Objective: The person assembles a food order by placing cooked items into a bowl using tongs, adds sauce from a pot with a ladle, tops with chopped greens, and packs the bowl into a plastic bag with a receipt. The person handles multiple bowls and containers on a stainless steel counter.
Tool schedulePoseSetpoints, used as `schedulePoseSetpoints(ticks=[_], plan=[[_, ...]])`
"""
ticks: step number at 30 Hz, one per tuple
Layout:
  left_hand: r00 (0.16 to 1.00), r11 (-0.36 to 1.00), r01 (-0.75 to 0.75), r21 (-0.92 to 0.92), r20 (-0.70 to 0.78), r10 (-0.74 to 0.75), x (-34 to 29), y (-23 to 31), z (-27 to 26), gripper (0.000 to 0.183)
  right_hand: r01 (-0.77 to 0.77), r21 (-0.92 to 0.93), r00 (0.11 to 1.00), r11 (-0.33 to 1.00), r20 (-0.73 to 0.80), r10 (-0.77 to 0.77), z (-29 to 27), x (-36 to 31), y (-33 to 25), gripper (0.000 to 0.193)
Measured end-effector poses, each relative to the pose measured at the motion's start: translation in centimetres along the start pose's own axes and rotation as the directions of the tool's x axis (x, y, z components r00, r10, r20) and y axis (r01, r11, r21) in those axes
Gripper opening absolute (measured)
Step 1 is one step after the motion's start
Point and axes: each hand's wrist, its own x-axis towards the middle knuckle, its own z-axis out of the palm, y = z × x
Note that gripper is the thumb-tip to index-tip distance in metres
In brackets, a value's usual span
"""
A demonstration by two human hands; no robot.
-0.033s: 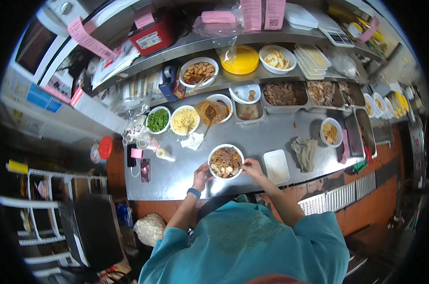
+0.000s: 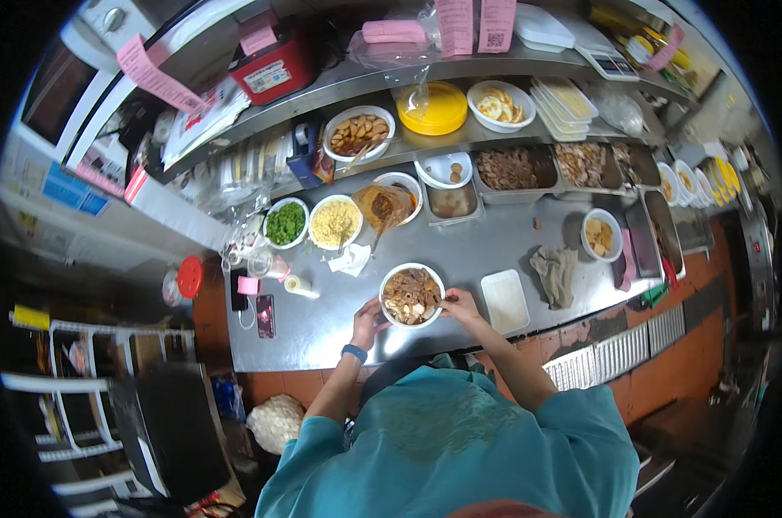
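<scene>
A round white bowl (image 2: 413, 321) filled with sliced brown meat and paler pieces is at the front edge of the steel table. Its left side is gripped by my left hand (image 2: 369, 322), with a dark blue band on the wrist. On the right side, my right hand (image 2: 462, 306) holds the rim with bent fingers. Some fingertips of both hands are hidden around the bowl. To the right of it, near my right hand, lies a white rectangular tray (image 2: 505, 302). A small pale bottle (image 2: 300, 287) lies to the left, beyond my left hand.
Bowls of chopped greens (image 2: 286, 223) and minced garlic-like bits (image 2: 336, 222) stand at the back left, beside a bag of brown sauce (image 2: 382, 207). Metal pans of meat (image 2: 516, 168) line the back. A grey cloth (image 2: 554, 276) and a white tub (image 2: 601, 236) sit right. A shelf (image 2: 348, 82) overhangs.
The whole view has shifted very slightly. Both hands stay on the bowl, and it has not visibly moved on the table.
</scene>
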Motion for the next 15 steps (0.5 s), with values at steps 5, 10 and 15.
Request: schedulePoseSetpoints(ticks=[5,10,15], plan=[[0.995,0.996,0.093,-0.016,0.035,-0.092,1.1,1.5,-2.4,0.046,0.005,0.014,0.991,1.000,-0.137,-0.003,2.7,-0.5,2.0,0.013],[0.990,0.991,0.130,-0.039,0.066,-0.128,1.8,1.3,-3.5,0.047,0.094,0.042,0.970,0.995,-0.230,-0.082,4.1,-1.9,2.3,0.016],[0.987,0.982,0.153,-0.111,0.074,-0.146,2.3,-0.1,-4.0,0.041,-0.021,0.044,0.975,0.999,-0.219,0.030,3.9,-2.3,1.3,0.017]])
